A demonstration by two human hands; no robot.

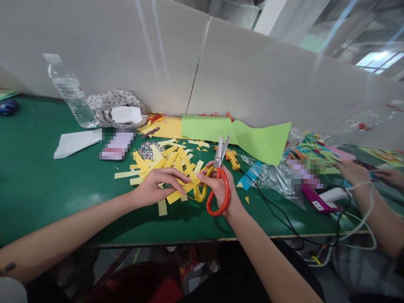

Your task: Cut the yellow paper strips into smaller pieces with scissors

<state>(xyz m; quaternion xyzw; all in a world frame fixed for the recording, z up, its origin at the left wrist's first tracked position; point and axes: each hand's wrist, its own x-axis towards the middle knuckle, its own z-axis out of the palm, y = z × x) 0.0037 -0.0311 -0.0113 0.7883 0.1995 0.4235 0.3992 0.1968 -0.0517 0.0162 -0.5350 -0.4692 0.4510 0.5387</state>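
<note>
My right hand (229,191) is closed around a pair of scissors (218,158) with one red and one yellow handle loop. The blades point up and away, slightly apart. Its thumb and fingertip also pinch the end of a yellow paper strip (191,185). Reaching in from the left, my left hand (159,185) has its fingers on the same strip; its thumb is mostly hidden. Beneath and behind both hands lies a loose heap of yellow paper strips (151,166). A yellow glue gun (232,160) rests just beyond the scissors.
Light green paper (261,141) stands along the wall. Left are a water bottle (71,90), a phone (117,145), a tissue (77,143) and a patterned cloth bag (116,99). Clear plastic (274,183), a magenta-and-white power strip (318,202) with cables, and another person's hand (355,172) are right.
</note>
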